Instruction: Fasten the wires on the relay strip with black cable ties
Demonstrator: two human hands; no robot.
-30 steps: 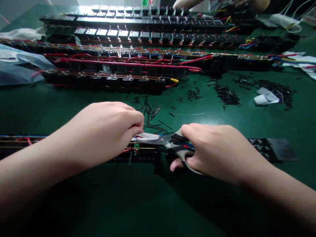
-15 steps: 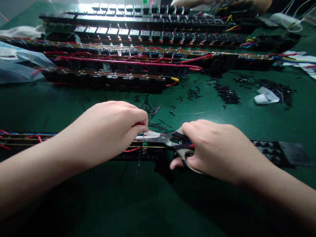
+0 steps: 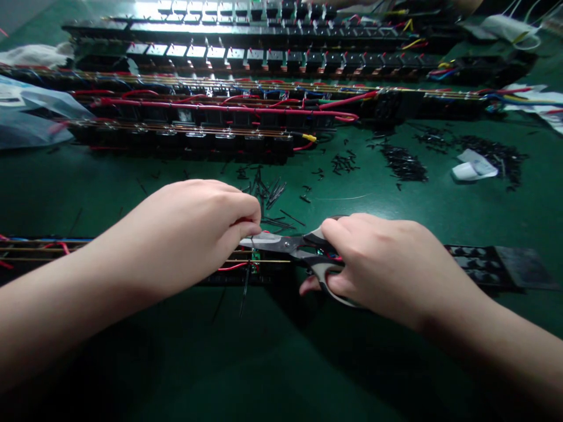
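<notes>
Translucent bag (image 3: 35, 126) at left edge; white paper (image 3: 548, 121) at right.

Left hand (image 3: 211, 225) pinched, right hand (image 3: 380, 255) curled

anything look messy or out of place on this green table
Yes: loose thin black strips lie strewn at odd angles across the green tabletop. Farther right, a crumpled white scrap sits at the edge of a heap of small black pieces, looking like litter. No damage stands out.

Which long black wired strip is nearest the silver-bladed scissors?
The front long black wired strip, overlapped by the silver-bladed scissors; other strips lie farther back.
</notes>
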